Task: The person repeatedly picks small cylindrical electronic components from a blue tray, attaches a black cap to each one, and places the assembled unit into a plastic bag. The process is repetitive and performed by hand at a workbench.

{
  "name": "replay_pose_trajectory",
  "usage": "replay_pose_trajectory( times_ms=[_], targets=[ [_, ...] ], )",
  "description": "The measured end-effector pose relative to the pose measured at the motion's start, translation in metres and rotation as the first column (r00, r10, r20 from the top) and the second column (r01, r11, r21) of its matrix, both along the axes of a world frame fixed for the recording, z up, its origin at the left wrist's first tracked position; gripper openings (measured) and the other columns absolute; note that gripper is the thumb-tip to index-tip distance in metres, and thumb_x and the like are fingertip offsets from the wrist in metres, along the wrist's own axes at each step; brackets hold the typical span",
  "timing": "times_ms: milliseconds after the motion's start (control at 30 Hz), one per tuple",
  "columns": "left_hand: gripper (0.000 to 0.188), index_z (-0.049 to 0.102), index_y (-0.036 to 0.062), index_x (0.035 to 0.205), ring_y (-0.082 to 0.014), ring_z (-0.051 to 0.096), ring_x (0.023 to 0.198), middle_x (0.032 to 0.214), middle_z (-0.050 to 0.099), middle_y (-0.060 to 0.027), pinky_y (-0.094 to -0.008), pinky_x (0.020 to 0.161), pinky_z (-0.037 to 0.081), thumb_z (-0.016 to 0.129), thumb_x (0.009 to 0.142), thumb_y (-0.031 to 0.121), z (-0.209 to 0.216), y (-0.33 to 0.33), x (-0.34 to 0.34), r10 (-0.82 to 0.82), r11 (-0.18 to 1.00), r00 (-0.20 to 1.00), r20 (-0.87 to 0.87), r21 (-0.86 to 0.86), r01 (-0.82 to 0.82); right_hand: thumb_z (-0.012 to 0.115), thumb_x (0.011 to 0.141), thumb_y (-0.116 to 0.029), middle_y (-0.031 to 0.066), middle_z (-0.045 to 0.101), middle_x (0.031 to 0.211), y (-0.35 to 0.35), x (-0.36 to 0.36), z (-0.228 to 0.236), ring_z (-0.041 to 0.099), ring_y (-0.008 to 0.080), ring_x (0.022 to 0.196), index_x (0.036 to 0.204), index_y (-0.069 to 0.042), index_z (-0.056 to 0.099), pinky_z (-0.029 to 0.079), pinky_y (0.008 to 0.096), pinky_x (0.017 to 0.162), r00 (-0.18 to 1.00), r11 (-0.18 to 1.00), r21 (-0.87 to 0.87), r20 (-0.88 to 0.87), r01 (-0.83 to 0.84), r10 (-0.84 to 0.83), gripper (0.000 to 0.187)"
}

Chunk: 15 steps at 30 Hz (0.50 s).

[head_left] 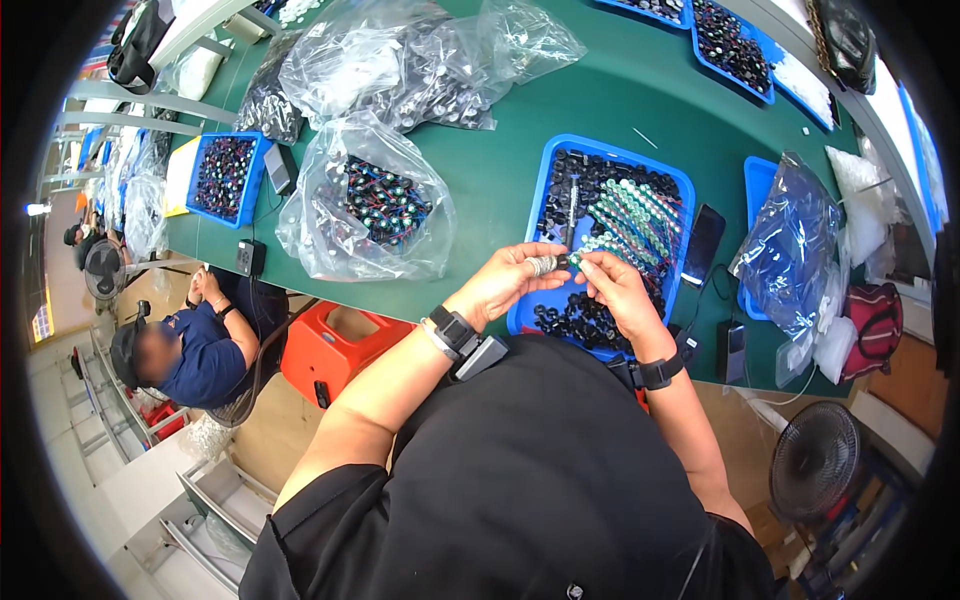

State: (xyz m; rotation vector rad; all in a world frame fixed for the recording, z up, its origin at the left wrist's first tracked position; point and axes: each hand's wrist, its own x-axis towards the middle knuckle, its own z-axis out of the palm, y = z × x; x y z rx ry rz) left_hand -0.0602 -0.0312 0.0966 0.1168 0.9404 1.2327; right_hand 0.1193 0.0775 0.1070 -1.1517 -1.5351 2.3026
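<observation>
Over the near part of a blue tray (542,190), both hands meet with fingertips pinched. My left hand (505,282), with a pale wrap round one finger, grips a small black round part (563,262). Against it, my right hand (622,292) pinches a small green round circuit board (575,259), largely hidden by the fingers. Inside the tray lie rows of joined green circuit boards (635,215) with red wires. Loose black round caps (575,318) surround them. A slim pen-like tool (573,200) with a clear shaft rests on the caps.
Right of the tray lie a dark phone (704,243) and a plastic bag (790,240) over another blue tray. Clear bags (365,215) of wired parts stand on the green table (490,200) at left. A person (215,345) sits at left near a red stool (335,350).
</observation>
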Motion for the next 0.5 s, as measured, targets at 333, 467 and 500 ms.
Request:
replay_pose_trajectory(
  times_ms=[333, 467, 500],
  targets=[
    [0.033, 0.051, -0.0028, 0.123, -0.0192, 0.059, 0.103, 0.117, 0.057, -0.0099, -0.0325, 0.096, 0.048, 0.055, 0.091, 0.004, -0.004, 0.0, 0.011, 0.104, 0.994, 0.994, -0.02, 0.039, -0.103, 0.055, 0.094, -0.021, -0.0012, 0.059, 0.081, -0.007, -0.007, -0.001, 0.047, 0.004, 0.066, 0.098, -0.006, 0.058, 0.038, 0.0179, 0.057, 0.999, 0.999, -0.019, 0.0, 0.039, -0.039, 0.016],
    [0.032, 0.051, -0.003, 0.12, -0.0189, 0.059, 0.103, 0.116, 0.056, -0.0098, -0.0327, 0.097, 0.047, 0.056, 0.089, 0.0, 0.0, 0.003, 0.014, 0.111, 0.994, 0.992, -0.067, 0.023, -0.109, 0.056, 0.093, -0.025, -0.0024, 0.059, 0.082, -0.008, -0.008, -0.006, 0.047, 0.0023, 0.065, 0.099, -0.008, 0.057, 0.035, 0.0157, 0.056, 1.0, 0.999, -0.018, -0.004, 0.031, -0.031, 0.018],
    [0.032, 0.051, -0.0029, 0.12, -0.0187, 0.059, 0.103, 0.115, 0.056, -0.0097, -0.0328, 0.097, 0.047, 0.056, 0.089, -0.001, -0.002, 0.003, 0.014, 0.113, 0.993, 0.991, -0.072, 0.025, -0.112, 0.056, 0.093, -0.025, -0.0024, 0.059, 0.082, -0.008, -0.008, -0.006, 0.047, 0.0024, 0.065, 0.099, -0.008, 0.057, 0.035, 0.0157, 0.055, 0.999, 0.999, -0.021, -0.007, 0.033, -0.033, 0.017]
  ],
)
